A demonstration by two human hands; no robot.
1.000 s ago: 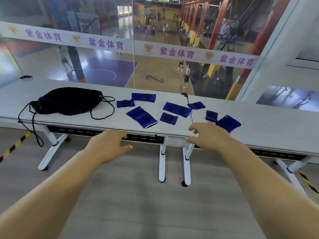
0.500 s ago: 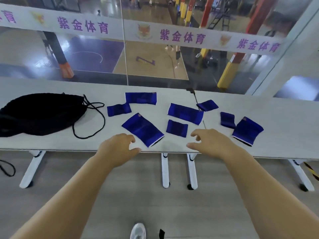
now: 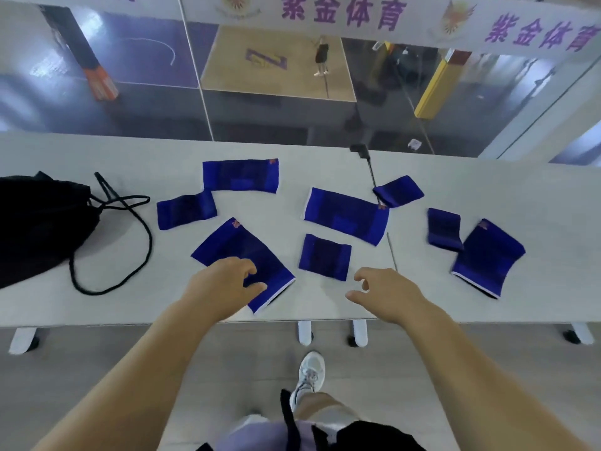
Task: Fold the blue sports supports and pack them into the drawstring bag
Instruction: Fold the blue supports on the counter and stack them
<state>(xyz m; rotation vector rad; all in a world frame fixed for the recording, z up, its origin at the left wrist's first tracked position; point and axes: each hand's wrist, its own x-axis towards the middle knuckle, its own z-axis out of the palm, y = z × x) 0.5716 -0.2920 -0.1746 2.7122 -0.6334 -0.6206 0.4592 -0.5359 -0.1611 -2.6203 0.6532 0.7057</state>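
Observation:
Several blue sports supports lie flat and scattered on the white table (image 3: 325,148). The nearest large support (image 3: 240,245) is partly under my left hand (image 3: 221,288), whose fingers are curled loosely over its near end without gripping. A small square support (image 3: 325,257) lies just beyond my right hand (image 3: 387,292), which hovers open above the table's front edge and holds nothing. Other supports lie at the back (image 3: 240,175), in the middle (image 3: 346,214) and at the right (image 3: 487,257). The black drawstring bag (image 3: 39,222) lies at the left, its cord (image 3: 143,242) looped on the table.
A glass wall with a white banner (image 3: 341,14) rises right behind the table, overlooking a sports hall. A seam (image 3: 374,177) divides two table tops. My white shoe (image 3: 310,372) and the table legs show on the floor below the front edge.
I have stepped closer and the view has tilted down. Both hands have moved forward over the table; my left hand now reaches the nearest support.

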